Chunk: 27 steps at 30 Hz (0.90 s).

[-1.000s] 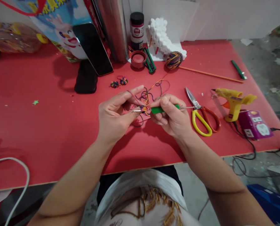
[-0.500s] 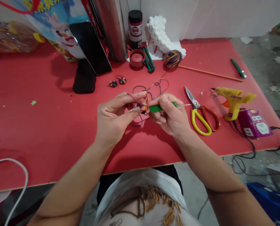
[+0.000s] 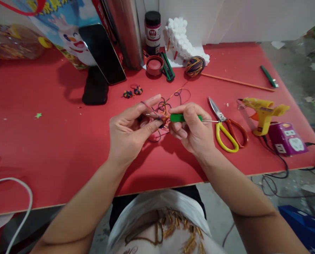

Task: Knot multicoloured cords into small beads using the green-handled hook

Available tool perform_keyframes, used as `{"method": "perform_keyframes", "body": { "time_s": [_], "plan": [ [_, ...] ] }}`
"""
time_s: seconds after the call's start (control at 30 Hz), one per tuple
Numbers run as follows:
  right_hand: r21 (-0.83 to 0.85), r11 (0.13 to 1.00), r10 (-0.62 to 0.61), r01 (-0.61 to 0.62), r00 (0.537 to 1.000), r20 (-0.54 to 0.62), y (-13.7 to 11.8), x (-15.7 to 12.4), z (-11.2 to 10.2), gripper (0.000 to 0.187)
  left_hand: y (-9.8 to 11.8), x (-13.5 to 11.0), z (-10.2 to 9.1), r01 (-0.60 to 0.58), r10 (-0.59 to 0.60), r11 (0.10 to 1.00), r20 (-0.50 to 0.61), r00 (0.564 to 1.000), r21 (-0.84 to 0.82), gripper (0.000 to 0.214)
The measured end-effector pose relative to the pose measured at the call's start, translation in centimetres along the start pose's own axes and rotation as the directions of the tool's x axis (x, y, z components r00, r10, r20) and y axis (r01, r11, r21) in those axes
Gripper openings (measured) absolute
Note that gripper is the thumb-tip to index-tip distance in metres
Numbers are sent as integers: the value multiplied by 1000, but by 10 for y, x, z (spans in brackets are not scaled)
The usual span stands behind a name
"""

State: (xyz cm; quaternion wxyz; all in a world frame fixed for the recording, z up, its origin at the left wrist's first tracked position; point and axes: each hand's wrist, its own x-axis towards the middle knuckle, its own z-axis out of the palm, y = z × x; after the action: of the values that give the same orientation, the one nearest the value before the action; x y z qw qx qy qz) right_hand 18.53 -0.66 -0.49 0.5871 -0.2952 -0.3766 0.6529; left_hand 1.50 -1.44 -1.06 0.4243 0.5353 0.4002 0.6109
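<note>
Between finger and thumb, my left hand (image 3: 129, 132) pinches a small piece of multicoloured crochet work (image 3: 162, 121), with a strand of yarn running over its raised index finger. My right hand (image 3: 193, 127) is closed around the green handle of a crochet hook (image 3: 177, 118). The hook's metal tip lies at the crochet piece, and a thin metal end sticks out to the right. Loose loops of yarn (image 3: 177, 93) spread on the table behind my hands and lead toward a multicoloured yarn ball (image 3: 195, 66). My fingers partly hide the crochet piece.
Scissors (image 3: 223, 127), a yellow glue gun (image 3: 263, 111) and a purple power box (image 3: 287, 139) lie to the right on the red table (image 3: 54, 148). Two small crocheted pieces (image 3: 132, 91), a propped phone (image 3: 101, 53), a green cutter (image 3: 167, 67) and a steel flask (image 3: 127, 35) stand or lie behind.
My right hand and the crochet hook have shifted slightly right, away from my left hand. The left index finger has lifted a little, and more of the yarn loops shows between the hands.
</note>
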Motion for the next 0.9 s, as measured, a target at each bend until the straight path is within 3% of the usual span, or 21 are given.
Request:
{"method": "perform_keyframes", "body": {
  "time_s": [0.17,0.4,0.6,0.7,0.77,0.9],
  "plan": [
    [19,1000,12,-12,1000,2,0,1,1,30,2,-1,0,58,-56,997,39,998,-53,48],
    [38,999,30,-32,998,57,1,3,2,23,6,4,2,120,-121,991,-28,992,-54,52],
    [-48,996,-78,82,994,71,7,1,-3,18,10,6,1,169,-172,983,-32,985,-77,54],
    [-171,968,-176,185,982,71,11,-2,-5,18,14,4,5,195,-200,977,-54,978,-81,55],
    [-339,885,-311,319,947,81,14,-5,-5,17,15,1,9,226,-234,969,-76,969,-101,58],
    [-589,525,-588,615,762,271,15,-11,-3,22,14,-1,15,278,-299,938,-80,951,-206,59]
  ]
}}
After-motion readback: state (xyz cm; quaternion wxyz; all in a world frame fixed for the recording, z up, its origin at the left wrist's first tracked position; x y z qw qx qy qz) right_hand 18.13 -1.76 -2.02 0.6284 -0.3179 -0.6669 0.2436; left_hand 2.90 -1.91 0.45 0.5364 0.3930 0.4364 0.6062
